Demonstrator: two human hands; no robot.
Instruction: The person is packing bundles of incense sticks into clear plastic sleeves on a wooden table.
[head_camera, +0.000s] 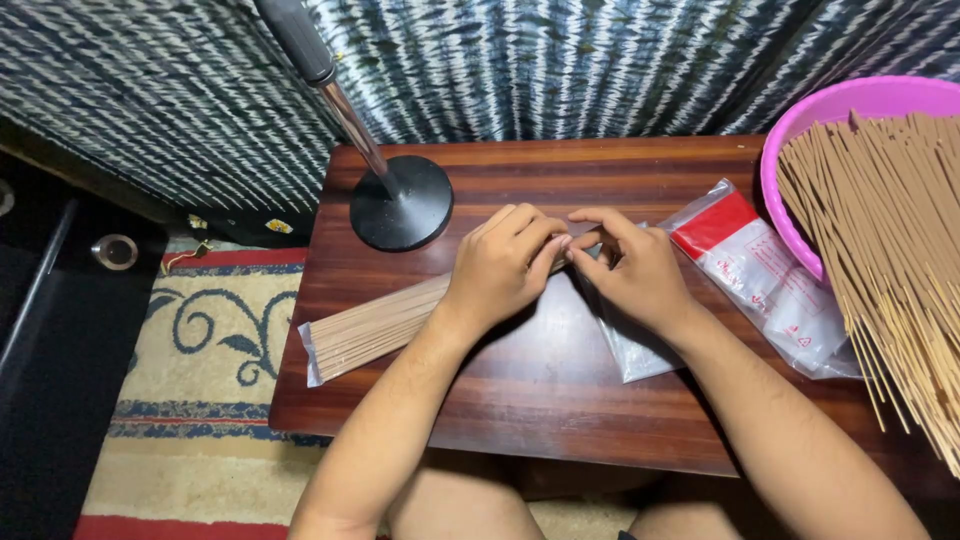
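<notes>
I sit at a small dark wooden table (520, 400) with a glossy striped grain. Behind it hangs a blue-and-white patterned cloth (560, 60). To my left, the floor carries a cream rug (190, 370) with blue scrolls and red bands. Lighting is even.

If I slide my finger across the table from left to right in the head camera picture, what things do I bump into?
Clear packet of sticks → black round stand base → left hand → right hand → empty bags with red tops → pink tub of loose sticks.
</notes>
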